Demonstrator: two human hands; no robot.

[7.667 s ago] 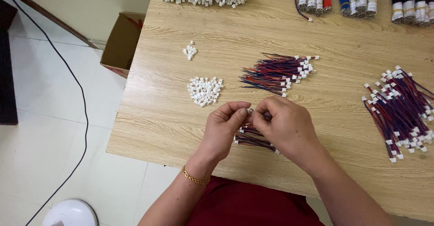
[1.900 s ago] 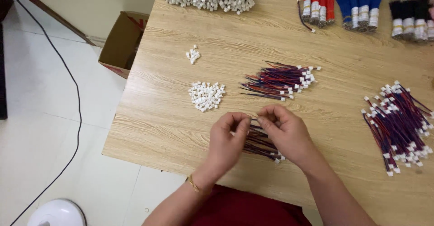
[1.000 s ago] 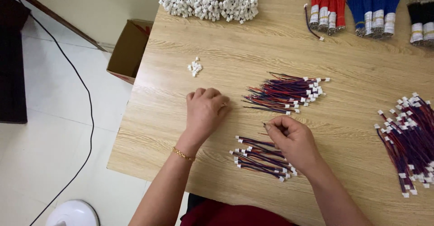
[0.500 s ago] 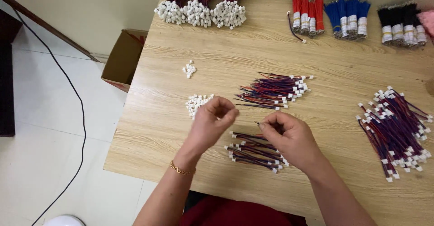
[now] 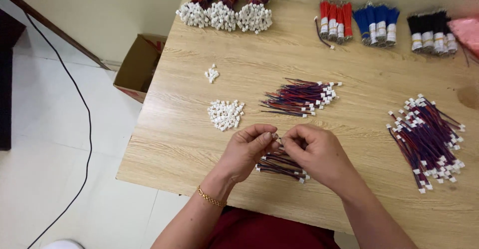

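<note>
Both hands meet just above the near edge of the table (image 5: 164, 144). Left hand (image 5: 244, 152) and right hand (image 5: 319, 154) are fingertip to fingertip, pinched on something tiny between them: it looks like a white plug (image 5: 276, 138) going onto the end of a thin wire, but it's too small to tell for sure. Fingers of both hands are curled and pressed tight, nothing spread.

Handling, my read: the wire is feather-light and floppy, so it's best gripped right behind the bare end to keep it from buckling. The plug is hard plastic, small and slick, easy to drop; thumb and forefinger on its flat sides.

Directly under the hands lies a small pile of red and blue wires (image 5: 279, 163), some with white plugs on.

Further out, left: a heap of loose white plugs (image 5: 225, 114), with a smaller cluster (image 5: 212, 73) beyond it. Centre: a second wire pile (image 5: 299, 97). Right: a bigger fanned pile (image 5: 429, 137).

Far edge: three tied bundles with white ends (image 5: 227, 4), then red bundles (image 5: 335, 19), blue bundles (image 5: 378, 22) and black bundles (image 5: 429, 29).

Off the table, a cardboard box (image 5: 137, 69) sits on the floor.
</note>
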